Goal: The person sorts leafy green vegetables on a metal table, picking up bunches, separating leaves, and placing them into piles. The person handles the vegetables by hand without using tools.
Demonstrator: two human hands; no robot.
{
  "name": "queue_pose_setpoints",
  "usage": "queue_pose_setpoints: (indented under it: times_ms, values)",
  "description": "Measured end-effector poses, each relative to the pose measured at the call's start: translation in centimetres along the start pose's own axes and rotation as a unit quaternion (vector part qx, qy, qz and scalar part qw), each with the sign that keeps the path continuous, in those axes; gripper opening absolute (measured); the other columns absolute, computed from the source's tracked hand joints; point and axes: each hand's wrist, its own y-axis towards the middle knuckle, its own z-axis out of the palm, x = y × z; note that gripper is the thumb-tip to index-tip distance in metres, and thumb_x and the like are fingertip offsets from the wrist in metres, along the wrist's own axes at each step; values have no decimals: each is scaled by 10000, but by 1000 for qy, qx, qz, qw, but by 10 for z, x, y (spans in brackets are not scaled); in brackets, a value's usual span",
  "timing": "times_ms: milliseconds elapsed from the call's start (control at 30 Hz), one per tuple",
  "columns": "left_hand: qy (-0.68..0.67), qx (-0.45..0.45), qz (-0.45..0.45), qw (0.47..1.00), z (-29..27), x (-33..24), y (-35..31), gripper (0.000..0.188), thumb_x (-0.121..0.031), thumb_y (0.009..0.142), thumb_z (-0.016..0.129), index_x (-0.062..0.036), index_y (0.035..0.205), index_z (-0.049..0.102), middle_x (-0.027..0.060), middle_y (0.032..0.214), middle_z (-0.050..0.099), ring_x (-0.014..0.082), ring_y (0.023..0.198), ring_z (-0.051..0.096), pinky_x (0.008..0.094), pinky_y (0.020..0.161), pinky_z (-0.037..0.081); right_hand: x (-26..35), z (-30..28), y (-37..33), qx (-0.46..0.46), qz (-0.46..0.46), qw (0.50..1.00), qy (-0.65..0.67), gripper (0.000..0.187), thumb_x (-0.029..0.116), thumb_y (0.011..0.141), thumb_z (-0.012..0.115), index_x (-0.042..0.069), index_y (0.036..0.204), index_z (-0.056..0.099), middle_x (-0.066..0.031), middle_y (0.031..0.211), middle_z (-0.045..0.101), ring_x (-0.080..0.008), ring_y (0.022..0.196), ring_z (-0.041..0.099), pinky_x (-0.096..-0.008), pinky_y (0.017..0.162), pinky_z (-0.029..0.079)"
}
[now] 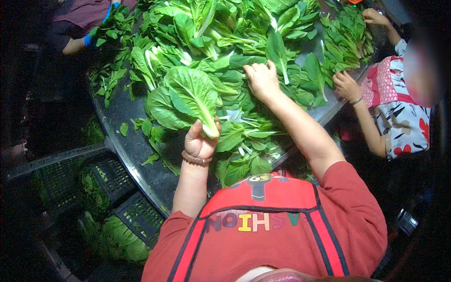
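Note:
My left hand is closed around the pale stem end of a leafy green, whose broad, light green leaves fan out up and to the left. A beaded bracelet is on that wrist. Farther forward and to the right, my right hand reaches into the pile of greens. Its fingers are bent and closed on a dark green leaf; the fingertips are partly hidden. Below my right forearm lie loose leaves with white stems, between my arms.
The greens cover much of a dark metal table with a curved rim. Black plastic crates with more greens stand below it, lower left. At the right, another person's hands are beside a bunch of greens. A person with blue cuffs is upper left.

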Motion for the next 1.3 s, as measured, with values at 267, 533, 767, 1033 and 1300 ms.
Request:
queue_pose_setpoints:
  times_ms: [267,533,767,1033,1300]
  values:
    - [-6,48,71,996,3,-19,-21,353,-114,798,613,-21,1127,527,150,1066,580,295,1037,524,416,902,453,0,-149,-9,-242,-25,834,495,271,47,689,689,29,935,576,-84,881,588,-173,808,563,-287,748,448]
    - [-34,15,34,999,-11,-8,-19,350,-102,805,599,-28,1137,517,135,1104,566,294,1079,502,427,906,452,-15,10,-97,84,347,753,552,349,65,739,666,-11,1050,525,-33,830,588,-95,746,543,-225,673,442]
    - [-61,102,-37,992,-4,-3,-18,293,-138,815,596,-62,1097,569,118,1134,567,244,1116,492,392,980,390,-17,20,-78,115,344,811,459,329,249,724,677,-6,928,636,-140,846,655,-187,772,622,-296,698,481]
    - [196,-132,77,968,9,17,-6,278,-181,842,581,-57,1090,556,58,1019,603,204,953,551,360,884,407,60,-98,-49,-35,235,795,558,219,126,760,654,7,901,536,-56,724,594,-100,622,553,-247,572,452]
    - [133,-54,41,989,8,27,-13,503,-247,804,638,-31,1215,442,76,1146,531,212,1076,483,372,976,346,121,-125,-53,-27,-59,941,331,371,125,669,673,53,1018,569,-120,792,559,-288,702,551,-355,617,461]
